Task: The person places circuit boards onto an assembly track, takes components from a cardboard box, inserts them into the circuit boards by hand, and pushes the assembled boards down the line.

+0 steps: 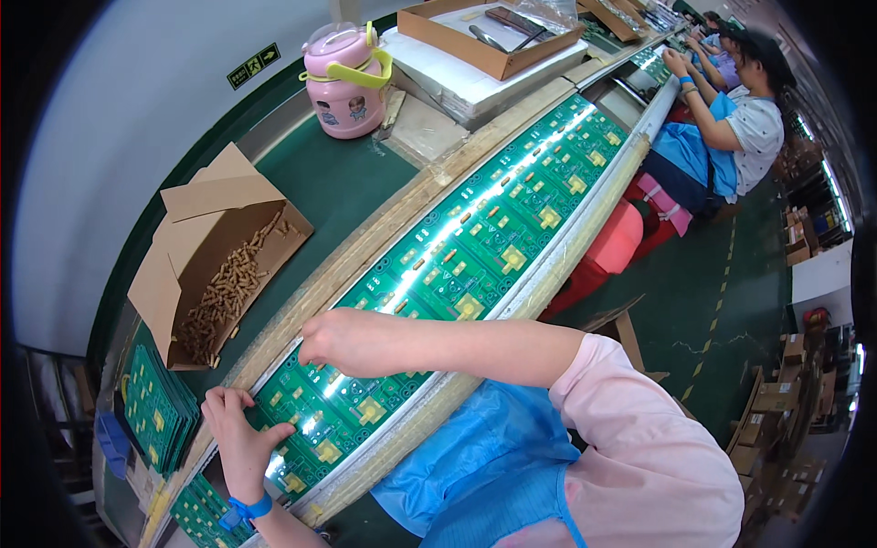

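A long green circuit board (438, 279) lies in the rails of the line in front of me, dotted with yellow pads and several small brown parts. My left hand (239, 440), with a blue band at its wrist, rests at the board's near-left end. Its thumb is stretched over the board and its fingers curl at the far edge. Farther along, my right hand (345, 342) is closed, fingertips down at the board's far edge. Whatever those fingertips pinch is hidden. Beyond the rail, a cardboard box (228, 205) holds a heap of small tan cylindrical parts (233, 290).
A stack of green boards (157, 409) stands at the left. Past the wooden rail (365, 224) are a pink jug (344, 91) and a shallow carton (489, 41) on white foam. Another board (203, 513) lies near the lower left. Co-workers (731, 119) sit along the line at right.
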{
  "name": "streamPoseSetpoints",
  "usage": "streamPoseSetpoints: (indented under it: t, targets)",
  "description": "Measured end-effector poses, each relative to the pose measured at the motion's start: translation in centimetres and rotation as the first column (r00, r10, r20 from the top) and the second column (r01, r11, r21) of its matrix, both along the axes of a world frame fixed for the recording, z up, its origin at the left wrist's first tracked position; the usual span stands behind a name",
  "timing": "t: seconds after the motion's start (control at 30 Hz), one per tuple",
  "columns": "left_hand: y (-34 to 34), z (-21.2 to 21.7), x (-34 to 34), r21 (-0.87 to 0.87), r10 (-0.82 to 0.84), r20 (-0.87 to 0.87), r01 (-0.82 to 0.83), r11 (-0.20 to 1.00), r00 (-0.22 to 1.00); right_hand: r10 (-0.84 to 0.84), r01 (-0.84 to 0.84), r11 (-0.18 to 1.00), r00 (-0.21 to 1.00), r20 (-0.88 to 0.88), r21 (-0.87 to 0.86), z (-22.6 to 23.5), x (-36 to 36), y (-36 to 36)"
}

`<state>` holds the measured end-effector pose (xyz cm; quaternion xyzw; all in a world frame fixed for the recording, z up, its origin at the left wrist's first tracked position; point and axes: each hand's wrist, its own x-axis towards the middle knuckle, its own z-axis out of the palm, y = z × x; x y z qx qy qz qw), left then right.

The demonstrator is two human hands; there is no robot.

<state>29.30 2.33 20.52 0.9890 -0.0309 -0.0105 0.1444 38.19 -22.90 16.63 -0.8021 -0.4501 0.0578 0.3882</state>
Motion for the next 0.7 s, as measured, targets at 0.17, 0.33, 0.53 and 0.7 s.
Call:
streamPoseSetpoints:
  t: [0.17,0.33,0.53,0.7]
  targets:
    - [-2.6,-0.6,0.6,0.0,-0.015,0.06,0.015,1.0,0.998,0.05,-0.049,0.998,0.999,-0.022,0.046,0.1,0.2,-0.7]
    - [-6.2,0.4,1.5,0.119,-0.121,0.206,0.098,0.988,0.971,-0.062,0.065,0.997,0.995,-0.08,0.034,1.1,0.9,-1.2]
    - [-9.4,2.0,3.1,0.236,-0.148,0.098,0.122,0.964,0.984,-0.243,0.241,0.969,0.97,-0.03,-0.054,2.2,2.4,-3.1]
    - [-6.2,0.6,4.2,0.136,-0.064,0.257,0.03,0.99,0.964,-0.219,0.215,0.975,0.973,-0.077,-0.058,1.8,3.1,-3.9]
